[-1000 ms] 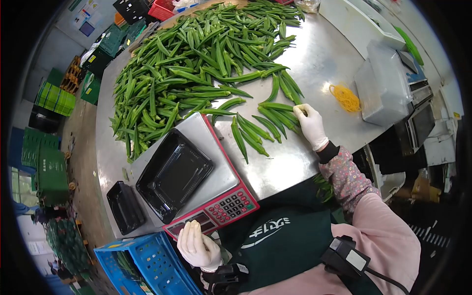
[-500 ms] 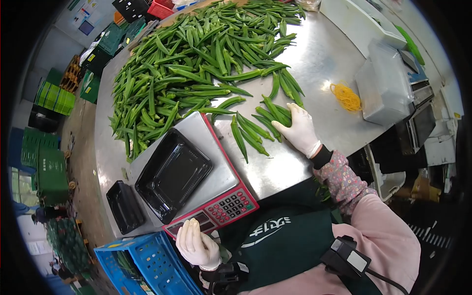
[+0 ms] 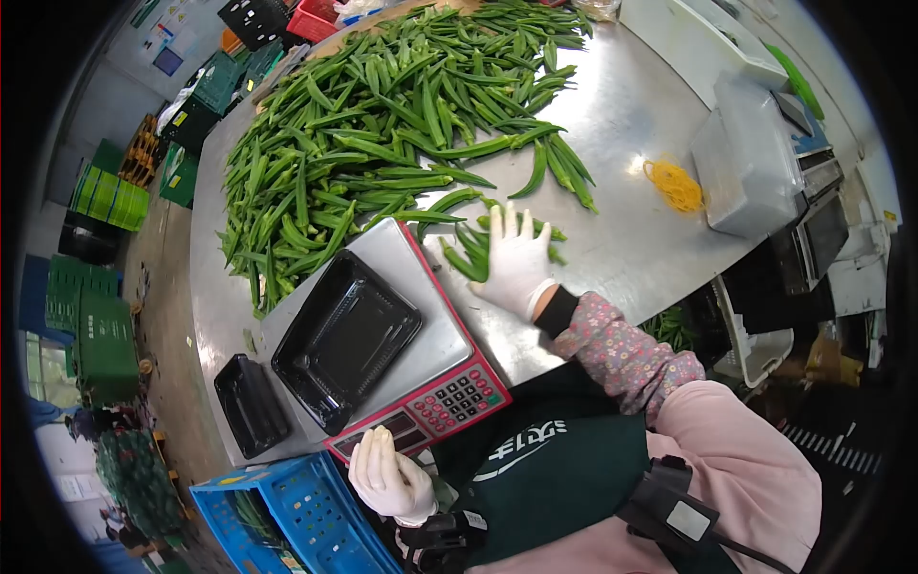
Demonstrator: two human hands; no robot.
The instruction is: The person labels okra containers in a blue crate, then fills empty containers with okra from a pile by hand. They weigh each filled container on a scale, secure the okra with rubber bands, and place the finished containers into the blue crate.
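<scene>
1. The right hand point(image 3: 521, 263), in a thin white glove, has just moved over closer to the scale. Its fingers are now spread wide, flat over a small bunch of green okra pods point(image 3: 466, 258).
2. That means the pods under it are now closer together. The hand hides some, so I cannot tell how many there are, or if it pinches any.
3. The left hand point(image 3: 390, 481), in a white glove too, has not moved much. It is by the front of the red and silver scale point(image 3: 428, 330). Its fingers are bent and close together, but I cannot tell if they are all the way shut.
4. The black plastic tray point(image 3: 349, 344) is still on the scale, with no pods in it.
5. The big green okra pile point(image 3: 354, 143) is still on the shiny metal table point(image 3: 631, 81), past the scale.
</scene>
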